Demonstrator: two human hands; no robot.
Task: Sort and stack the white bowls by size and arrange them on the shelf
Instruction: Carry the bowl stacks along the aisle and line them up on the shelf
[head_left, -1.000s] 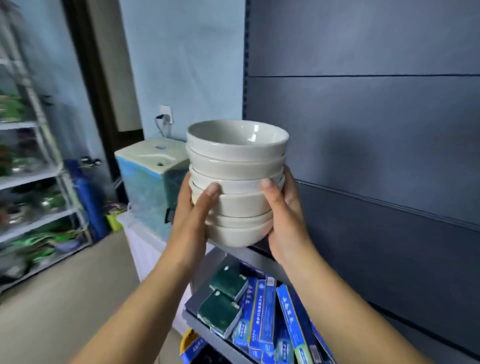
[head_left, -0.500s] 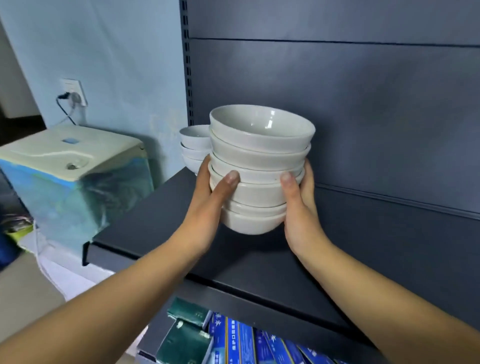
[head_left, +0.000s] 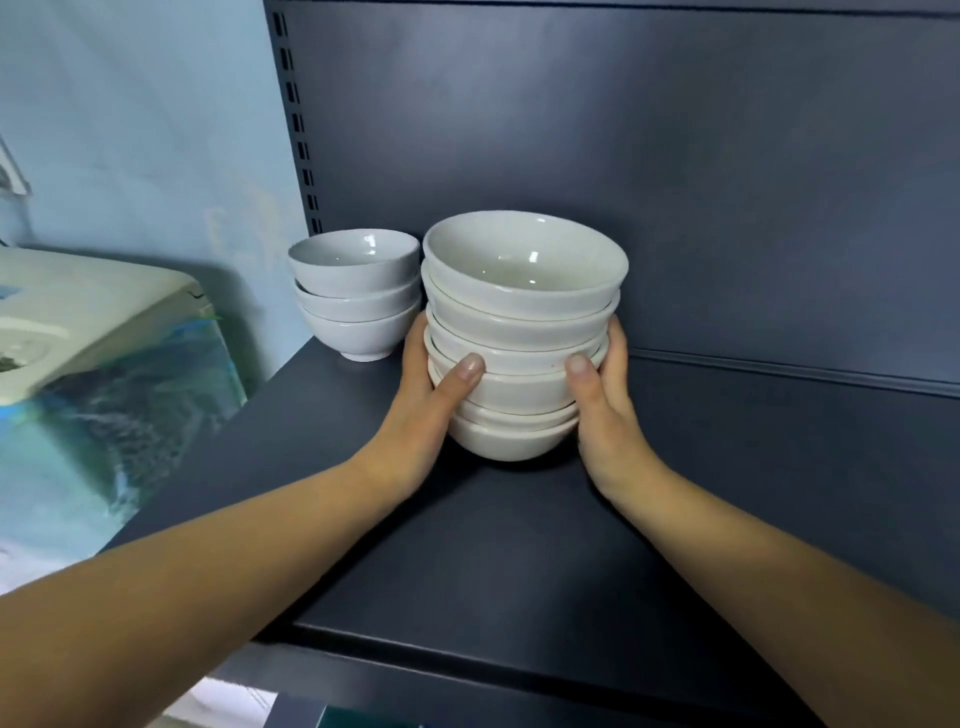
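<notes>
A tall stack of several larger white bowls (head_left: 522, 332) sits upright on or just above the dark shelf board (head_left: 467, 561), toward its back. My left hand (head_left: 428, 402) grips the stack's left side, thumb across the front. My right hand (head_left: 605, 397) grips its right side the same way. I cannot tell whether the bottom bowl touches the board. A second stack of three smaller white bowls (head_left: 356, 293) stands on the shelf at the back left corner, close beside the big stack.
The shelf's dark back panel (head_left: 727, 182) rises right behind the bowls, with a slotted upright (head_left: 298, 130) at its left edge. A white box-shaped appliance wrapped in film (head_left: 93, 338) stands left of the shelf, against a pale blue wall.
Both hands have carried the big stack forward and down over the shelf, to right beside the small stack. My view has moved closer and higher over the board.
</notes>
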